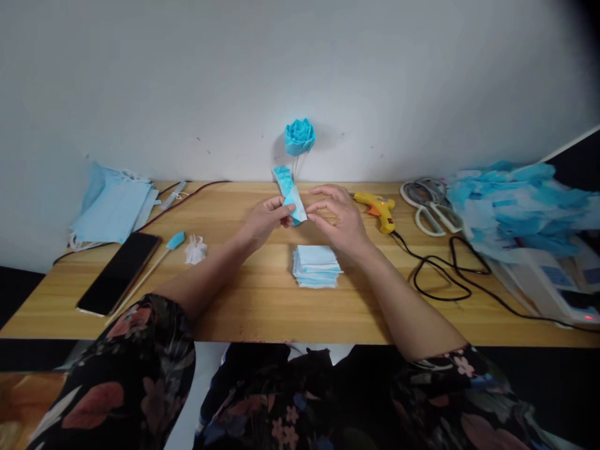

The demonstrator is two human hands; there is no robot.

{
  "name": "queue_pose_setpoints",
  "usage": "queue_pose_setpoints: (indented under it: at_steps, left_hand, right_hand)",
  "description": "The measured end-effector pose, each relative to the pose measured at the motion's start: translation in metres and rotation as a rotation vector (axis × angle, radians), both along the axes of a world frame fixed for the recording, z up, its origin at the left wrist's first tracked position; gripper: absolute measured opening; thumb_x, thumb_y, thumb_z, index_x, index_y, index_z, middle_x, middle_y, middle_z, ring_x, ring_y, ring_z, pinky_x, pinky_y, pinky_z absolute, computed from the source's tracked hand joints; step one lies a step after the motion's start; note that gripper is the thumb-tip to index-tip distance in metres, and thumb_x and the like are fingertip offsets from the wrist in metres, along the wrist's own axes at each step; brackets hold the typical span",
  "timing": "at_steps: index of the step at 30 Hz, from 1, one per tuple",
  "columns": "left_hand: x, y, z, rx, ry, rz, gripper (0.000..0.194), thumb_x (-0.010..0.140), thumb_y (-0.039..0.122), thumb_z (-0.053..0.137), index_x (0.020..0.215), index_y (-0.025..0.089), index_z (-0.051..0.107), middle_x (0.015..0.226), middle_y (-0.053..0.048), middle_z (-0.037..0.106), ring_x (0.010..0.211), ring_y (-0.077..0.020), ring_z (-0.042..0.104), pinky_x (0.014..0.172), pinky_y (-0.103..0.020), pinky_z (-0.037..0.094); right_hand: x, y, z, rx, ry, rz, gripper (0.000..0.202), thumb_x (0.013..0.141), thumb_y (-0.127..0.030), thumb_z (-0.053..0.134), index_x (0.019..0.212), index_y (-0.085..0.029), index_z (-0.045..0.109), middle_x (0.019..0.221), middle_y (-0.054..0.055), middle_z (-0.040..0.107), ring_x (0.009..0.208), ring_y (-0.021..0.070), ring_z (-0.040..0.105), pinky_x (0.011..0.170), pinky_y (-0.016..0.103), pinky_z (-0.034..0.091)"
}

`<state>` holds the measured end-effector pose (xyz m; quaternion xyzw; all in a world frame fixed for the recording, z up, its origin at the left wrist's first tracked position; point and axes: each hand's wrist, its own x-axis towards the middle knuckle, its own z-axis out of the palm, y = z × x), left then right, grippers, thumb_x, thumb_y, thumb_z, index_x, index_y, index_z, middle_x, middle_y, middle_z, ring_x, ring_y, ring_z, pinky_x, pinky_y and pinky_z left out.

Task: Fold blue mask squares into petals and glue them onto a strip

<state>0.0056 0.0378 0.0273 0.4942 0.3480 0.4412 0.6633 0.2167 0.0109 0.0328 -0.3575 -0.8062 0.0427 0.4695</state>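
My left hand [269, 219] pinches a folded blue-and-white piece of mask fabric [287, 187] between thumb and fingers, above the middle of the table. The fabric is twisted, with a crinkled blue end at the top and a white edge facing right. My right hand [340, 219] has its thumb and index fingertips closed at the fabric's lower right corner, the other fingers raised. Just behind the hands a blue fabric rose [300, 137] stands on a thin pale stem against the wall. Below the hands lies a stack of cut blue-and-white fabric squares [317, 267].
At left are face masks [112, 206], a phone [119, 274], a stick with a blue tip [175, 241] and white scraps [195, 250]. At right are a yellow glue gun [382, 209] with looping cord, scissors [438, 219] and a blue fabric heap [525, 206] over a white device [548, 281].
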Motion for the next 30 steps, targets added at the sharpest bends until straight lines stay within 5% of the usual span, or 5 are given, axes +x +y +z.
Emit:
queue_pose_setpoints:
  at_steps: [8, 30]
  left_hand:
    - [0.000, -0.004, -0.019, -0.092, -0.100, -0.025, 0.043, 0.067, 0.043, 0.095, 0.077, 0.015, 0.064, 0.064, 0.003, 0.066, 0.057, -0.0069, 0.058, 0.061, -0.021, 0.044]
    - [0.003, -0.004, -0.027, -0.033, -0.058, 0.004, 0.034, 0.077, 0.039, 0.089, 0.076, 0.016, 0.064, 0.062, 0.004, 0.063, 0.057, -0.0070, 0.053, 0.062, -0.022, 0.041]
  right_hand:
    - [0.000, 0.001, -0.008, -0.038, -0.047, 0.008, 0.008, 0.094, -0.025, 0.069, 0.100, -0.029, 0.069, 0.127, 0.005, 0.075, 0.122, 0.0289, 0.067, 0.107, 0.054, 0.049]
    - [0.000, 0.003, -0.014, -0.105, -0.065, 0.055, 0.006, 0.095, -0.032, 0.071, 0.091, -0.030, 0.076, 0.126, 0.004, 0.074, 0.120, 0.0277, 0.067, 0.105, 0.054, 0.050]
